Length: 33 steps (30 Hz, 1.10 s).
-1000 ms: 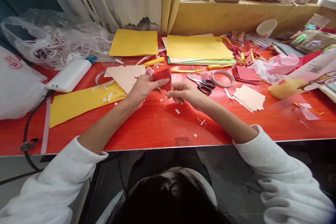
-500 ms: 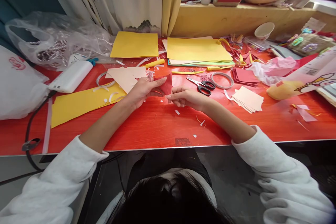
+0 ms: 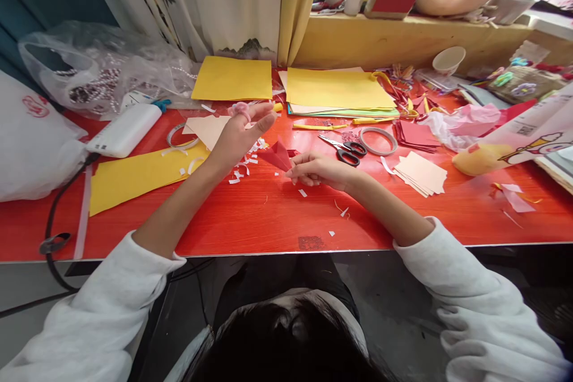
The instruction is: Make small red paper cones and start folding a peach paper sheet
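My right hand pinches the lower right corner of a folded red paper above the table. Up and to the left of that paper is my left hand, its fingers stretched apart and holding nothing, with a pink ring-like item on a finger. Small white paper scraps lie below it. Black-handled scissors and a tape roll rest just right of the red paper. A pale pink sheet is partly behind my left hand.
Yellow sheets and a yellow-topped paper stack lie at the back. Red squares and pale squares sit to the right. A white power bank, plastic bags and a yellow strip are on the left.
My left hand has let go of the red paper, opened and moved up and left. White scraps it had covered now show. My right hand still holds the paper, which has tilted leftward.
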Available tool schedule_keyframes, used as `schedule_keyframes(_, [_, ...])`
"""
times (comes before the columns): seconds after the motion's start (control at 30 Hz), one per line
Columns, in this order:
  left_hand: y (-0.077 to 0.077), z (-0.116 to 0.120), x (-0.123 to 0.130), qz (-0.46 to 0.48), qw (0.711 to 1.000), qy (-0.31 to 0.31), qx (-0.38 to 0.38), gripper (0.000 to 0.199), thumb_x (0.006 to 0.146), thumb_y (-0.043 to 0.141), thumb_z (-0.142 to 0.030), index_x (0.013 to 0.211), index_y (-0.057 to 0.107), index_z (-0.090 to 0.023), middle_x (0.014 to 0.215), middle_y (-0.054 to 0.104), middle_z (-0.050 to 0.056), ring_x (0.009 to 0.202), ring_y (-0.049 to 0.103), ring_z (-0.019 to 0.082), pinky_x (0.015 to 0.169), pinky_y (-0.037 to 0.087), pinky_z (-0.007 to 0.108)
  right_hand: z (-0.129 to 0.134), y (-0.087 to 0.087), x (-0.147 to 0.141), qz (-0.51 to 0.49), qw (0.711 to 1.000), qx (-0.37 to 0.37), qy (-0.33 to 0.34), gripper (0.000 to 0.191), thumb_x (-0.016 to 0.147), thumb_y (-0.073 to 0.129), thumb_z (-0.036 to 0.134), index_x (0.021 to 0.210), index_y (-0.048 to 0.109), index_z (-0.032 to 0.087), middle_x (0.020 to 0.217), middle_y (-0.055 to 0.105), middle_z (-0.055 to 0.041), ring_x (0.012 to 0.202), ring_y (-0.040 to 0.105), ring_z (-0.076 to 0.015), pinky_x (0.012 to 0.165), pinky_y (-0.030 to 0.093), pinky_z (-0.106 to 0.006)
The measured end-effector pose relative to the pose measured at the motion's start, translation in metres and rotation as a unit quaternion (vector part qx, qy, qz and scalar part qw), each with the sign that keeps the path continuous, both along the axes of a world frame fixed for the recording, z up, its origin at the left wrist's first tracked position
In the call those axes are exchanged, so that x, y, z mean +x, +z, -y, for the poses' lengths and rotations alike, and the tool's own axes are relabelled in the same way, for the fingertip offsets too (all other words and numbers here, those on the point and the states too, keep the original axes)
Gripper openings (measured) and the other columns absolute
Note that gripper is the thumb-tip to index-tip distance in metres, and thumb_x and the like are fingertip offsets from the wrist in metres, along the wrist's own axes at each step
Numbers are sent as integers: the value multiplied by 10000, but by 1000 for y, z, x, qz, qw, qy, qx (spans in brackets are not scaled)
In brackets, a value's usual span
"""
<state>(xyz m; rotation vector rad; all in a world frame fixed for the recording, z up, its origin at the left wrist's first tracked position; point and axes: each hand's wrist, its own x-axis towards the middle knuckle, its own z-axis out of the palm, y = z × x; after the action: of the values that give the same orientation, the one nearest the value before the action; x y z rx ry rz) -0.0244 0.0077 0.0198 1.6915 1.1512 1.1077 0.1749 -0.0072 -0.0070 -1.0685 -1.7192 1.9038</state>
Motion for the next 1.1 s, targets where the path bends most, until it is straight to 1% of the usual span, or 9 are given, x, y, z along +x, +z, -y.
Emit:
schedule_keyframes(0.1, [4, 5, -4, -113, 986, -114, 44, 379, 779, 631, -520, 992, 701, -215, 1110, 646, 51, 1126, 533, 212, 1007, 370, 322, 1, 1, -1, 34, 996, 34, 71, 245, 754, 679, 237, 562, 562, 140, 410, 448, 53, 400, 402, -49, 403, 256, -194])
schedule_keyframes(0.2, [-2, 7, -4, -222, 957, -188, 15, 300, 751, 647, -494, 811, 719, -209, 874, 650, 20, 952, 557, 198, 912, 392, 313, 1, 1, -1, 39, 996, 30, 74, 214, 757, 664, 221, 580, 575, 141, 437, 481, 49, 393, 385, -46, 401, 250, -202])
schedule_keyframes(0.3, [-9, 5, -3, -236, 956, -169, 30, 319, 747, 635, -499, 671, 659, -190, 714, 578, 0, 835, 517, 173, 832, 382, 294, 1, 1, -1, 31, 997, 23, 61, 202, 767, 654, 235, 607, 571, 143, 465, 513, 39, 397, 402, -48, 384, 233, -200])
schedule_keyframes(0.4, [-8, 4, -2, -216, 964, -151, 37, 345, 733, 650, -507, 625, 623, -181, 665, 534, -6, 785, 485, 160, 800, 368, 286, -1, 2, 2, 22, 997, 19, 70, 221, 781, 642, 236, 611, 529, 152, 478, 533, 37, 401, 423, -48, 383, 250, -187])
schedule_keyframes(0.53, [0, 6, -5, -201, 969, -146, -2, 343, 752, 628, -522, 677, 676, -191, 655, 513, 7, 794, 478, 174, 790, 370, 303, -8, 3, 9, 34, 988, 37, 149, 250, 822, 631, 281, 636, 530, 147, 530, 577, 23, 439, 460, -45, 434, 338, -172])
schedule_keyframes(0.63, [1, 6, -6, -204, 969, -138, 10, 357, 773, 609, -507, 615, 650, -189, 633, 499, 12, 817, 473, 184, 817, 365, 320, -13, 3, 14, 48, 979, 56, 189, 263, 836, 634, 337, 679, 557, 141, 575, 609, 14, 464, 486, -49, 472, 387, -176])
schedule_keyframes(0.8, [-9, -1, -5, -200, 969, -145, 6, 346, 748, 640, -483, 580, 604, -184, 675, 535, 2, 801, 473, 166, 834, 352, 303, -20, 2, 20, 73, 976, 67, 193, 256, 825, 645, 343, 692, 596, 130, 579, 631, 5, 449, 497, -55, 464, 409, -181])
schedule_keyframes(0.93, [-9, -3, -7, -198, 969, -144, 18, 420, 760, 618, -492, 508, 482, -184, 640, 502, 3, 776, 461, 166, 811, 365, 304, -25, -1, 22, 72, 979, 72, 176, 239, 811, 647, 322, 679, 600, 128, 521, 607, 15, 412, 496, -61, 420, 395, -180])
schedule_keyframes(1.1, [2, 6, -8, -260, 946, -190, -46, 317, 693, 681, -506, 693, 644, -192, 780, 590, 21, 811, 525, 182, 753, 408, 296, -24, 0, 22, 90, 970, 87, 207, 256, 827, 634, 342, 707, 636, 117, 537, 610, 11, 428, 503, -55, 416, 385, -166])
